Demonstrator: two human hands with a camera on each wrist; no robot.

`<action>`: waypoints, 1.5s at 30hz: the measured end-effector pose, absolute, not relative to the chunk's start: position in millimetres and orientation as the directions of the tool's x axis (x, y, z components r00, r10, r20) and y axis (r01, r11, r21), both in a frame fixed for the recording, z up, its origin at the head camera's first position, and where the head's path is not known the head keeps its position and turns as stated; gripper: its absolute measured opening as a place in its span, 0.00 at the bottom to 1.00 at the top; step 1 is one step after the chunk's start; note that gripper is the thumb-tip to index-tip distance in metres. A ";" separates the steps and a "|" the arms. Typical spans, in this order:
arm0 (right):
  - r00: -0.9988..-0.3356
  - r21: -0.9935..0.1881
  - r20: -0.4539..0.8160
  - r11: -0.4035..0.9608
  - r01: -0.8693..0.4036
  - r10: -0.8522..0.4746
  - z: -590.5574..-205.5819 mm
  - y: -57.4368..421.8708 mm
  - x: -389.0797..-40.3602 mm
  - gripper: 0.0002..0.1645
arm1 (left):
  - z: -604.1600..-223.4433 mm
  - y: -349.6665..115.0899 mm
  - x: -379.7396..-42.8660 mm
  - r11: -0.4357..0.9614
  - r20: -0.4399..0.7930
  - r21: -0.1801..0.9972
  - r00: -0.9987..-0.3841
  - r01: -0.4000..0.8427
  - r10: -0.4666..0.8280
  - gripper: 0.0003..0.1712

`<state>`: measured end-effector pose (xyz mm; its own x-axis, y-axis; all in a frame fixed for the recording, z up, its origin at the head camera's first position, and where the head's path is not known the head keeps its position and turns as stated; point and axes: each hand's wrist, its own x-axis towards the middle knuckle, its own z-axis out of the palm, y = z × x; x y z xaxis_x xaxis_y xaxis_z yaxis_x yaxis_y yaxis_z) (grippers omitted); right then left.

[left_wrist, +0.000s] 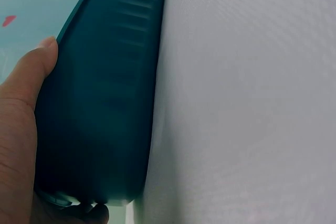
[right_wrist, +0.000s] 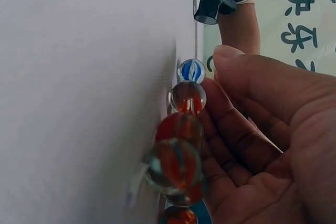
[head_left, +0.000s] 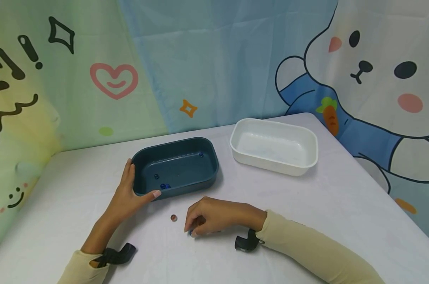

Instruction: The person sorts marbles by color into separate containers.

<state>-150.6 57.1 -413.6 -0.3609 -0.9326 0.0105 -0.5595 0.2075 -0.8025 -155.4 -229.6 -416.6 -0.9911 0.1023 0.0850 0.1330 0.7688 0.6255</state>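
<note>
My left hand (head_left: 131, 197) grips the near left corner of a dark teal tray (head_left: 186, 192), thumb along the front rim and fingers round the left side. Several blue marbles (head_left: 201, 154) lie inside. In the right wrist view, a clear marble with blue swirls (right_wrist: 192, 71) lies at the fingertips of my right hand (head_left: 214, 215), whose fingers are bent, with the thumb apart from the marble. Several red-swirled marbles (right_wrist: 173, 166) line up under the palm, mostly hidden in the head view. A reddish-brown marble (head_left: 173, 217) lies between the hands.
A white tray (head_left: 275, 161) stands at the back right of the white-covered table (head_left: 328, 209). A printed cartoon curtain (head_left: 214, 59) hangs behind. Black wrist cameras (head_left: 248, 241) are strapped below both hands.
</note>
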 end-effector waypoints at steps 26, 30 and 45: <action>-0.314 -0.751 0.047 0.174 -0.637 -0.948 -416.2 56.4 -151.7 0.10 | -415.8 -230.2 -155.4 0.754 0.094 0.641 -0.989 0.146 0.112 0.68; -0.304 -0.735 0.055 0.168 -0.657 -0.951 -416.4 56.1 -151.9 0.09 | -416.5 -230.8 -155.8 0.754 0.092 0.641 -0.990 0.144 0.111 0.68; -0.309 -0.683 0.070 0.180 -0.708 -0.949 -415.6 53.9 -147.3 0.07 | -418.4 -230.9 -156.5 0.747 0.107 0.646 -0.988 0.155 0.112 0.68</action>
